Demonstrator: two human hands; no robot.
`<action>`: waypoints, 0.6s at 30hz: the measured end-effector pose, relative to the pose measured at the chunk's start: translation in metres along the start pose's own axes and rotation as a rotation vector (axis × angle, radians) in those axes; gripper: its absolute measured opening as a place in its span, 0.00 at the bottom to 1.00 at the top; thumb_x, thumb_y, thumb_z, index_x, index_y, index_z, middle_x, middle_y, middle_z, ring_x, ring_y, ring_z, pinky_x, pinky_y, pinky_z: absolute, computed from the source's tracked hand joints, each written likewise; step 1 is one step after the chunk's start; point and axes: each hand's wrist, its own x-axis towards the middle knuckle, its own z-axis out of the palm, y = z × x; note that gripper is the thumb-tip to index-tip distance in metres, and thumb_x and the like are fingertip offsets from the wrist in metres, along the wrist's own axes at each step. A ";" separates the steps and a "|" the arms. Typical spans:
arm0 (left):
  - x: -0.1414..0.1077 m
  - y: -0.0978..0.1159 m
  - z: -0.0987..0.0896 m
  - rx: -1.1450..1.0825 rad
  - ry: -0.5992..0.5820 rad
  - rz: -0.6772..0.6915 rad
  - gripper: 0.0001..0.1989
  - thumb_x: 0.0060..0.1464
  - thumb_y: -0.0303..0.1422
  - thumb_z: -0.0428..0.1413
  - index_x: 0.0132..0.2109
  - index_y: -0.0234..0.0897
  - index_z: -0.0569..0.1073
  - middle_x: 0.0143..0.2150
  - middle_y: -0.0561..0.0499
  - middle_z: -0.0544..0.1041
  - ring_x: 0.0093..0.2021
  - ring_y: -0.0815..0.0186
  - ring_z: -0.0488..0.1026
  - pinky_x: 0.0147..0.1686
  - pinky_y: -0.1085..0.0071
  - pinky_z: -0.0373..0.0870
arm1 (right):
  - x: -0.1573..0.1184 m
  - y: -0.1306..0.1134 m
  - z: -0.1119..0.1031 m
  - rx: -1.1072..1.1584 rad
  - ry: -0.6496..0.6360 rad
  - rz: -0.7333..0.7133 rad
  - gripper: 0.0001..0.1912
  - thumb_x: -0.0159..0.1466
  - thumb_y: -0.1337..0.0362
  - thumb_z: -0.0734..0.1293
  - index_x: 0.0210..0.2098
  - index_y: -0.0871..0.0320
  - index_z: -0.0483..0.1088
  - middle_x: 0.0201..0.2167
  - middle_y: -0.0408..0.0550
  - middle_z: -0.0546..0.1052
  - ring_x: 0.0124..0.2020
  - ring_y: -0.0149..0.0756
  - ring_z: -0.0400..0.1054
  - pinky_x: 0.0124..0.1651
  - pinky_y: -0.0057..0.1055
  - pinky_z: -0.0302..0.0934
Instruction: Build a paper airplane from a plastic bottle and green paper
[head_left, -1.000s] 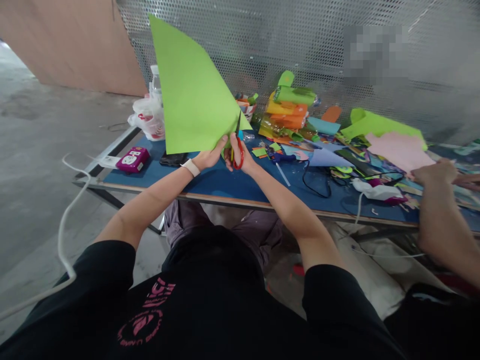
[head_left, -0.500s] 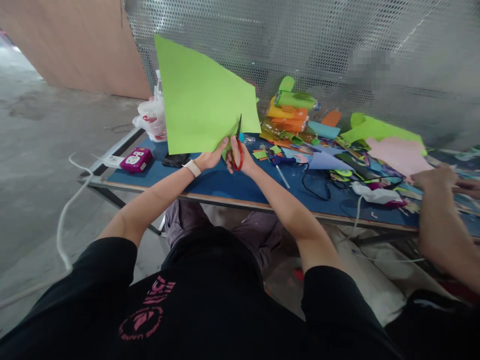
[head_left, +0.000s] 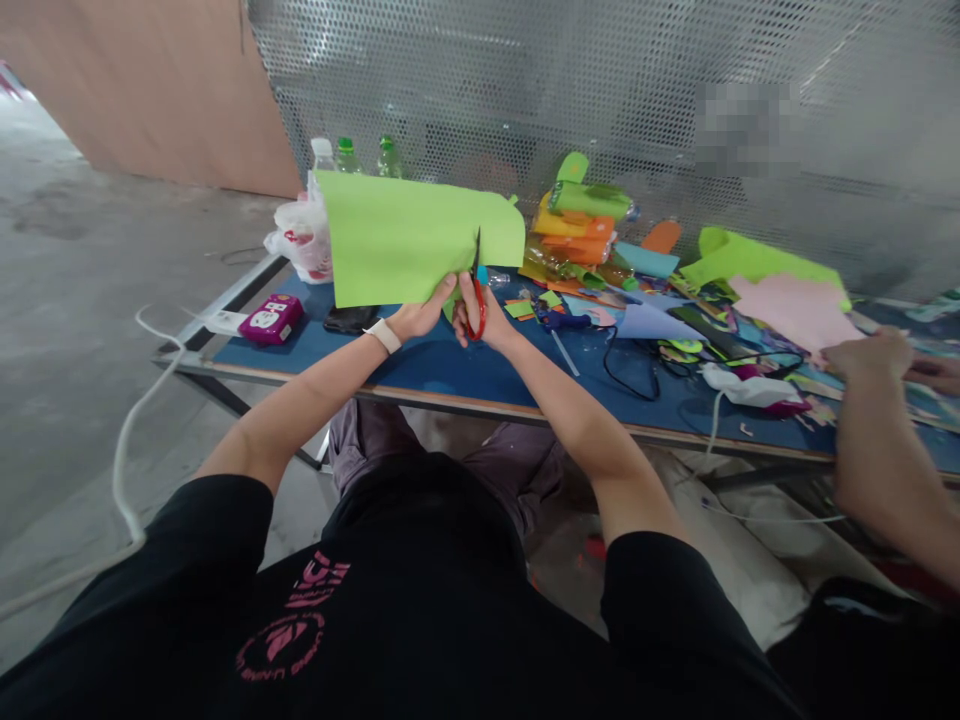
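Note:
A large sheet of bright green paper is held up above the front of the blue table. My left hand grips its lower edge, thumb on the near face. Red-handled scissors sit in my right hand, their dark blade pointing up in front of the sheet near its right side. The two hands are close together, the fingertips nearly meeting. My fingers partly hide the scissor handles and the paper's bottom edge.
Left of the sheet are a purple packet, a dark phone and a white plastic bag. Wrapped bottles, a blue glue gun and paper scraps lie rightward. A co-worker's hand touches pink paper.
The top of the green sheet has bent down and away, uncovering bottle tops behind it. My hands and the scissors have hardly moved.

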 end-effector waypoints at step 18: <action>0.001 -0.004 -0.001 -0.003 -0.022 -0.023 0.56 0.72 0.84 0.45 0.71 0.43 0.88 0.85 0.34 0.82 0.95 0.40 0.66 0.99 0.42 0.43 | 0.005 0.004 0.001 0.070 -0.048 0.067 0.49 0.81 0.15 0.61 0.22 0.47 0.55 0.12 0.46 0.68 0.12 0.32 0.64 0.14 0.27 0.60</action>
